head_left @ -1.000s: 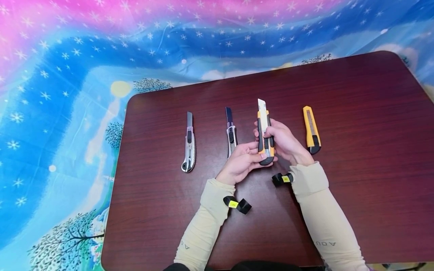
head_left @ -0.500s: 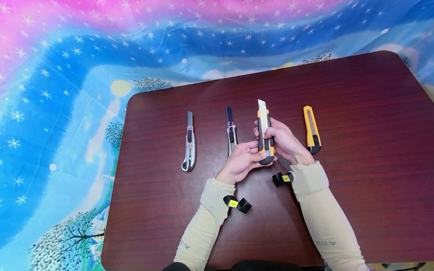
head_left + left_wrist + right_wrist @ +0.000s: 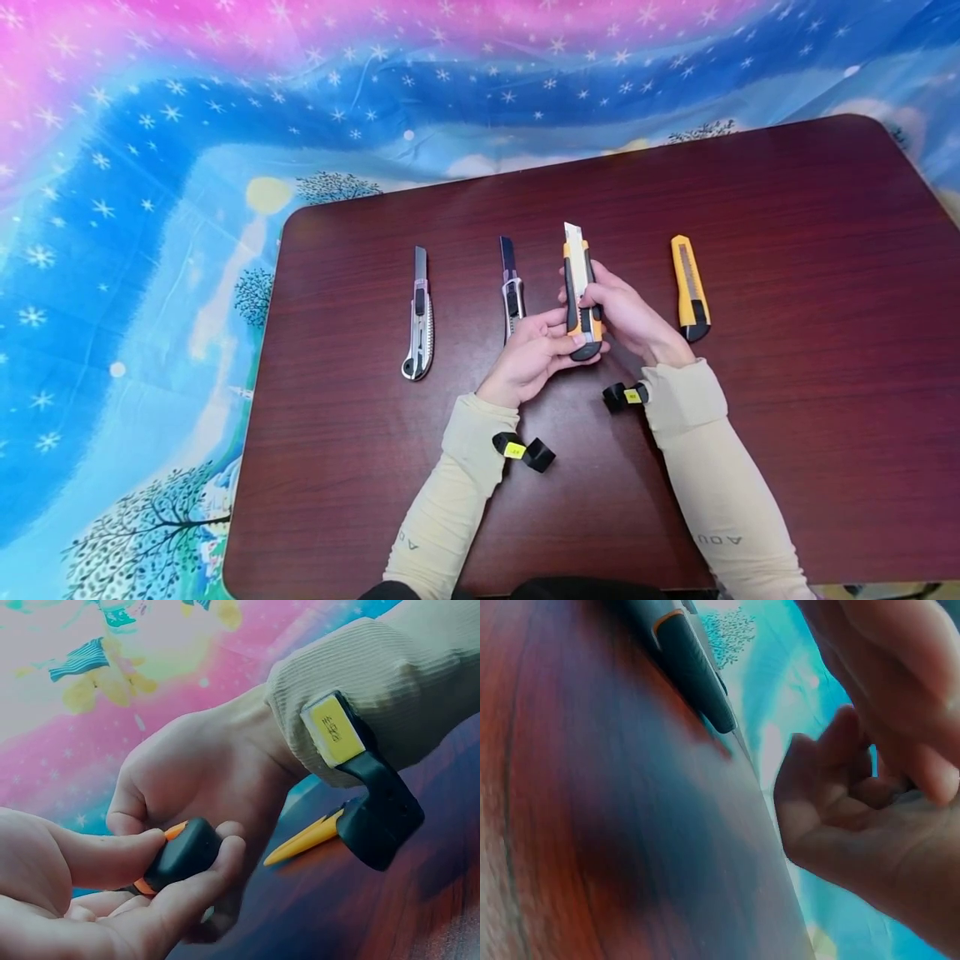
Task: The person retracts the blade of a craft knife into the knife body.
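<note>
An orange-and-black snap-off utility knife (image 3: 590, 321) is held up above the table in both hands, its wide blade extended and pointing away from me. My left hand (image 3: 528, 358) pinches the black butt end, thumb on top and fingers beneath; the left wrist view shows this black end (image 3: 184, 855) closely. Around the body is my right hand (image 3: 630, 312), its thumb on the knife's face near the slider. A silver utility knife (image 3: 512, 296) with a dark extended blade lies just left, its lower end hidden by my left hand.
Farther left on the dark red wooden table (image 3: 337, 467) lies another silver utility knife (image 3: 420, 325), blade out. To the right rests a yellow utility knife (image 3: 690, 287) with a black end. A patterned blue-and-pink cloth (image 3: 225, 100) hangs behind the table.
The held utility knife has shifted slightly left, with its blade tip leaning a little more to the left. Both hands keep their grip, and the other knives stay put.
</note>
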Demonstrator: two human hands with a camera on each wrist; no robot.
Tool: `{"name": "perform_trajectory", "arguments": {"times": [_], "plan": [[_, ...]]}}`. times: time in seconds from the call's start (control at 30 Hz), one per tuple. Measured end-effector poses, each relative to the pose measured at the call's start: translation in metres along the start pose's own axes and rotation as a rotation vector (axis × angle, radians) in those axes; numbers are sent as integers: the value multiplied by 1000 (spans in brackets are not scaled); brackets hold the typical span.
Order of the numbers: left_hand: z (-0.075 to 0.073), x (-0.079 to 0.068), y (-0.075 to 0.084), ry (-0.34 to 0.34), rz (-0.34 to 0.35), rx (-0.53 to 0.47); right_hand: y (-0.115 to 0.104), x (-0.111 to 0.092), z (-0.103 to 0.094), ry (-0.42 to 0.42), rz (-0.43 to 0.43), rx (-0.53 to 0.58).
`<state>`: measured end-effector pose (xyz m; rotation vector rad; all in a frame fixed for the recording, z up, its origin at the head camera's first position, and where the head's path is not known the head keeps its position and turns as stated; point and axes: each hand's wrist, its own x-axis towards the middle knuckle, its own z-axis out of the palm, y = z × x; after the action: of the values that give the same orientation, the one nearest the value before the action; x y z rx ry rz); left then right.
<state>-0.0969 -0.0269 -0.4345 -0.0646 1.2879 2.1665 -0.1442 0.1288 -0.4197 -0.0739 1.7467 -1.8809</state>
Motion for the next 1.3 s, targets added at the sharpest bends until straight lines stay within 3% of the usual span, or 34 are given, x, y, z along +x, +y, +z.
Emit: {"name": "perform_trajectory", "arguments": {"times": [0.13, 0.33, 0.53, 1.3], "plan": [[-2, 1, -1, 28, 14, -26, 0, 1, 3, 19, 38, -69], [-4, 1, 0, 31, 45, -25, 2, 3, 7, -2, 1, -8], [-3, 0, 2, 15, 31, -21, 2, 3, 7, 7, -9, 34], [-4, 2, 3, 14, 12, -34, 4, 4, 7, 12, -11, 45]]}}
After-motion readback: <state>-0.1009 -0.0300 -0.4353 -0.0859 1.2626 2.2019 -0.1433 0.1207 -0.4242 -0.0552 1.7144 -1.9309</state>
